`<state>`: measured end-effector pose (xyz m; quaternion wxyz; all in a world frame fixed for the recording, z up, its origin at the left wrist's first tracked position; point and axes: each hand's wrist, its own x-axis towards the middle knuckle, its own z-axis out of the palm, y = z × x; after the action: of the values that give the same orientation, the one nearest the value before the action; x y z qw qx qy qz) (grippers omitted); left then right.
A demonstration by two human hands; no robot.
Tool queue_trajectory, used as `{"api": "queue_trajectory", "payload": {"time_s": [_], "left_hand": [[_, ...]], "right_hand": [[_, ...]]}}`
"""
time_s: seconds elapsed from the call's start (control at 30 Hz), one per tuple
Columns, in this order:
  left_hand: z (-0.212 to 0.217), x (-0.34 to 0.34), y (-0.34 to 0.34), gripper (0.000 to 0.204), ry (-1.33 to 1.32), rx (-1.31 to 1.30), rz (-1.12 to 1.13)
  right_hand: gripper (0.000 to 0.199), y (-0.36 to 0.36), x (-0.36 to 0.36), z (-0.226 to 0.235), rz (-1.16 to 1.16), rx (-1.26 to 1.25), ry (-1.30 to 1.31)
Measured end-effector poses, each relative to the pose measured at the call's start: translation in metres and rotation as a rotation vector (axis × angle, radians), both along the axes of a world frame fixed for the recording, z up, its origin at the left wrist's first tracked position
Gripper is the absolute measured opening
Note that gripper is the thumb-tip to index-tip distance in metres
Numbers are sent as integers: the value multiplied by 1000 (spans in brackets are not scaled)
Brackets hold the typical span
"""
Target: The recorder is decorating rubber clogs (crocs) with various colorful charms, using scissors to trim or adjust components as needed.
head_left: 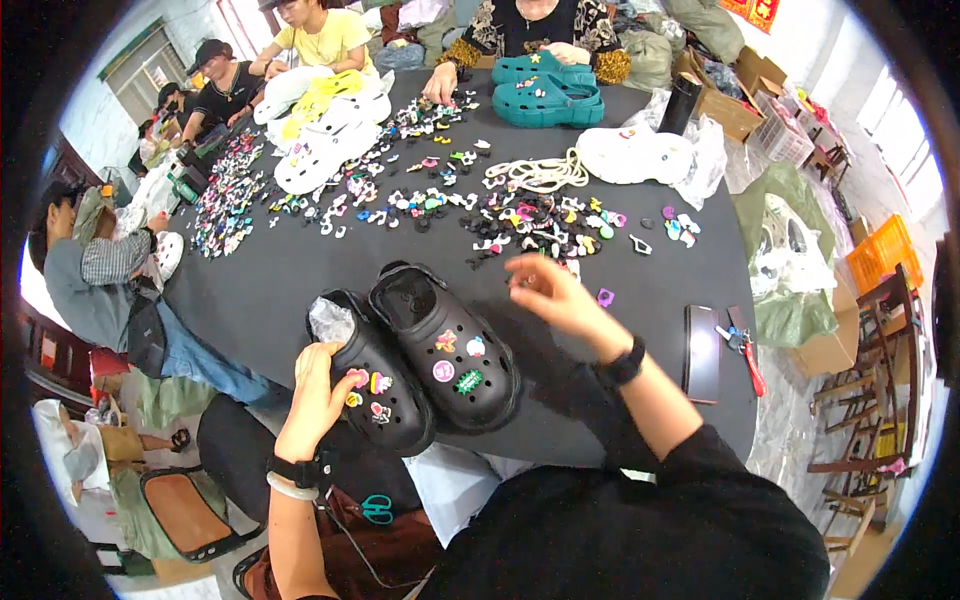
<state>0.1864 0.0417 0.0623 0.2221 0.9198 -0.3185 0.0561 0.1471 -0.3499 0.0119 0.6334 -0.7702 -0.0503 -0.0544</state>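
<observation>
Two black clogs stand side by side at the table's near edge. My left hand [322, 385] grips the outer side of the left clog [400, 415], which has crumpled clear plastic [331, 322] in its opening and several colourful charms on its upper. Beside it, the right clog [482, 392] also bears several charms, among them a green spiky one [468, 381] and a pink round one [444, 371]. Over the table right of the clogs is my right hand [562, 298], its thumb and fingers curled together around something too small to make out. Just beyond lies a charm pile [540, 222].
Teal clogs [548, 100], white clogs [335, 150], a white cord bundle [540, 173] and a black bottle [681, 103] occupy the far table. A dark phone [702, 352] and keys with a red tool [752, 366] lie at right. Several people sit around the table.
</observation>
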Motion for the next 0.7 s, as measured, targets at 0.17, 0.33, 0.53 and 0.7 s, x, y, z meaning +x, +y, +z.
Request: {"api": "queue_trajectory", "payload": {"time_s": [0.17,0.33,0.53,0.7], "left_hand": [[-4,-7,-6,55,24,-220,24],[-7,-33,-11,35,-250,-181,176],[-7,-45,-21,17,-101,-263,239],[15,-50,-41,8,228,-673,211]], "right_hand": [[25,-68,101,-3,-350,-1072,-259],[25,-62,113,-18,-357,-1075,-101],[30,-65,93,-17,-285,-555,-26],[28,-77,54,-19,-373,-108,15]]}}
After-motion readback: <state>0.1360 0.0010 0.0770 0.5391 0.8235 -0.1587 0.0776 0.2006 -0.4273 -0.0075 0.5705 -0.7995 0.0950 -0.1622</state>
